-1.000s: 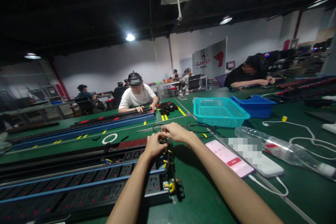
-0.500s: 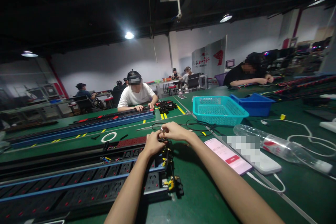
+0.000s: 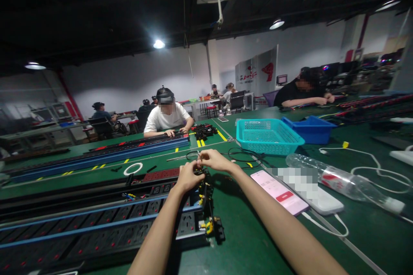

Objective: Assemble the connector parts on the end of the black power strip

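Note:
My left hand [image 3: 189,176] is closed in a pinch over the right-hand ends of the long socket strips. Against its fingertips, my right hand [image 3: 215,160] pinches too, and the two meet over something small that I cannot make out. Below them lie black power strips [image 3: 121,227] with rows of sockets and blue edges, side by side. Yellow-sleeved wire ends [image 3: 209,226] stick out at the end of the nearest strip, beside a small black end piece [image 3: 220,228]. A dark red socket strip [image 3: 161,174] lies just left of my hands.
Right of my arms are a phone [image 3: 280,193], a white power bank [image 3: 325,202] and a clear plastic bottle [image 3: 342,182]. Behind them stand a turquoise basket [image 3: 270,142] and a blue bin [image 3: 311,131]. Across the green table, a person in white [image 3: 169,118] handles another strip.
My fingertips have shifted slightly around the small thing while both hands stay together in the same place. The view has moved a little.

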Tool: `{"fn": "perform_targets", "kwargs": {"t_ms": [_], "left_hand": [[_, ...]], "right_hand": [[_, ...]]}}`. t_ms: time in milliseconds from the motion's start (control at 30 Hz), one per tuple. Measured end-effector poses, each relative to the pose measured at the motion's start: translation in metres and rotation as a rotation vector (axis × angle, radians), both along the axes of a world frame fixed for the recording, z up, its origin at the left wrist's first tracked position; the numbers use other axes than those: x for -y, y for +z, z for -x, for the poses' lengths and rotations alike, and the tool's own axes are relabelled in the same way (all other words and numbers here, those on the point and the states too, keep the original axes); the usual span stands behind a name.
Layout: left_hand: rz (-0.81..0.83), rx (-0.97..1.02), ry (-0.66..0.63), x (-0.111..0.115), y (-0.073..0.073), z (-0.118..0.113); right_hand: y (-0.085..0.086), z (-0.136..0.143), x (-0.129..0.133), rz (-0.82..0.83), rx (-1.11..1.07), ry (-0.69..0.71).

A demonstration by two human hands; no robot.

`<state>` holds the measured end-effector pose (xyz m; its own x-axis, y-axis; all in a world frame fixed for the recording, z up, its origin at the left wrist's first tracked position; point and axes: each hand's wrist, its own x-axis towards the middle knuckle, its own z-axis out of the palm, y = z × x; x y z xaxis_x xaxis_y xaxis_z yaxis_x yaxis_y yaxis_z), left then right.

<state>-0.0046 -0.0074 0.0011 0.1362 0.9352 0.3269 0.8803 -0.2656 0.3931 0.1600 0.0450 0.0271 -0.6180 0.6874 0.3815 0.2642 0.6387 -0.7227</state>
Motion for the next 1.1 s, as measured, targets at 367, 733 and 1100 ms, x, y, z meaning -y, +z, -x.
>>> {"fn": "perform_targets", "kwargs": {"t_ms": [367,733,1100], "left_hand": [[0.015,-0.008,-0.012,0.003,0.003,-0.001],[0.025,0.008,-0.015,0.0,0.001,0.0],[-0.001,0.005,-0.046,-0.001,-0.003,0.002]], "right_hand": [[-0.008,-0.005,-0.006,0.11,-0.075,0.142],[-0.009,-0.007,-0.009,0.231,-0.147,0.159],[-0.074,0.015,-0.037,0.436,-0.272,-0.375]]}}
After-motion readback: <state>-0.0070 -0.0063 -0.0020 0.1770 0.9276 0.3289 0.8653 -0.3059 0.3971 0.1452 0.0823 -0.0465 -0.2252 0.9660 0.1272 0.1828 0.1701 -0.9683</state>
